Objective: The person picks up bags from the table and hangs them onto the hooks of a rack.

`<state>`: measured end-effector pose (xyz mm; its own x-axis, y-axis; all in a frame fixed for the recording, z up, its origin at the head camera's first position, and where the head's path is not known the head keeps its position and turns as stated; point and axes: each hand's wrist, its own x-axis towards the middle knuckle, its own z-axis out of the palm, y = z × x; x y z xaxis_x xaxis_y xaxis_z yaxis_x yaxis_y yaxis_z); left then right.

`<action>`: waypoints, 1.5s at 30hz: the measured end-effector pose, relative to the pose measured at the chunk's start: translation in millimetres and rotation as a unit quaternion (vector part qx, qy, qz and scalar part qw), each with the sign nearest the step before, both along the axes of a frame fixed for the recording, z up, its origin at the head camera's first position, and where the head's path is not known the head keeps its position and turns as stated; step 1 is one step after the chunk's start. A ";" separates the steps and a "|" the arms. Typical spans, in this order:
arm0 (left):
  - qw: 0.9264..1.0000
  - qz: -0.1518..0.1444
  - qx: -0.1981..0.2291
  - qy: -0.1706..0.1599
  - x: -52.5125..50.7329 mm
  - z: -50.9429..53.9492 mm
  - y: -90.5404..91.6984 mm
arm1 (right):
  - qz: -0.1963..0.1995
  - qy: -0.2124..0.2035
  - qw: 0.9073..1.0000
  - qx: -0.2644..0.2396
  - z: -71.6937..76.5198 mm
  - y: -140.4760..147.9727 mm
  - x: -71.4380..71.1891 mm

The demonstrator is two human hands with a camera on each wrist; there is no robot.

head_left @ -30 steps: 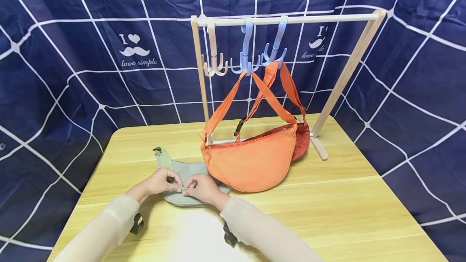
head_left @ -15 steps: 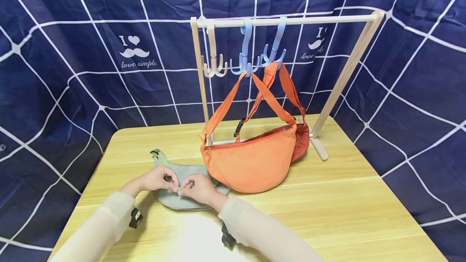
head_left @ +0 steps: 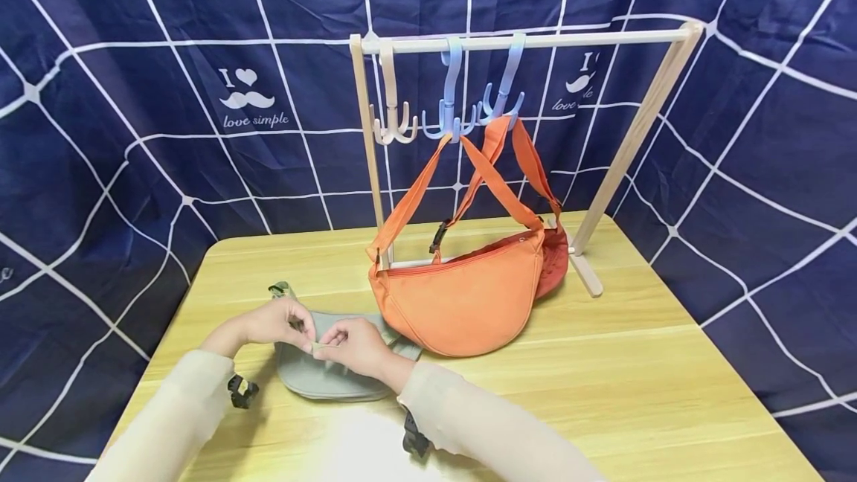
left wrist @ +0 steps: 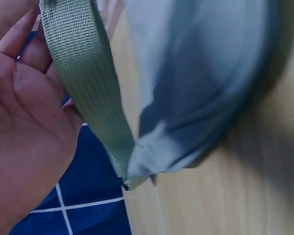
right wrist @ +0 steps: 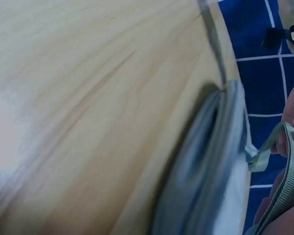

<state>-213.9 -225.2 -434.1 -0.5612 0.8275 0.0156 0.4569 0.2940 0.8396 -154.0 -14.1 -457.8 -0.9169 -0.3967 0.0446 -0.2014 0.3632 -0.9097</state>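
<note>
A grey-green shoulder bag (head_left: 335,387) lies on the table, its upper part partly hidden under both hands. My left hand (head_left: 276,322) pinches the bag's green webbing strap (left wrist: 83,68) above the bag body. Close beside it, my right hand (head_left: 361,346) pinches the same strap, with fingertips nearly meeting those of the left. In the right wrist view, the strap (right wrist: 293,159) loops at the right edge, beside the folded edge of the bag.
A wooden rack (head_left: 589,39) carries a beige hook (head_left: 393,99) and two blue hooks (head_left: 451,95). An orange bag (head_left: 462,300) hangs by its strap just right of the grey-green bag, with a red bag (head_left: 557,262) behind it. The table (head_left: 636,378) extends right.
Both hands have shifted left and slightly, still pinching the strap. The grey-green bag has slid left and nearer to me with them. The hanging bags look unchanged.
</note>
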 end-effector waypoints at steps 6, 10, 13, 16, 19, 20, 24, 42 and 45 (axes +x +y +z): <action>1.000 -0.005 -0.003 -0.003 2.5 13.3 -5.8 | -0.008 -0.016 1.000 0.004 11.9 -7.0 2.7; 1.000 -0.020 0.010 -0.011 3.1 20.9 -10.1 | -0.017 -0.044 0.999 -0.007 17.9 -12.4 5.0; 0.999 -0.034 0.021 -0.010 3.2 24.9 -13.5 | -0.024 -0.052 0.998 -0.016 23.2 -15.5 7.3; 0.998 -0.045 0.031 -0.015 3.8 28.8 -16.5 | -0.031 -0.058 0.998 -0.023 29.2 -18.1 9.2; 0.998 -0.052 0.038 -0.018 5.1 33.0 -18.8 | -0.036 -0.069 0.997 -0.030 35.7 -20.6 11.3; 0.998 -0.053 0.040 -0.020 5.8 34.6 -19.4 | -0.037 -0.073 0.996 -0.031 38.0 -21.4 11.9; 0.996 -0.060 0.047 -0.038 8.8 42.4 -20.9 | -0.039 -0.081 0.995 -0.031 46.8 -23.9 13.4; 0.989 -0.086 0.082 -0.084 10.6 75.5 -14.3 | 0.023 0.026 0.998 0.052 100.2 -4.9 -1.6; 0.986 -0.095 0.089 -0.108 10.5 81.1 -12.2 | 0.032 0.048 0.996 0.074 108.0 -0.7 -4.6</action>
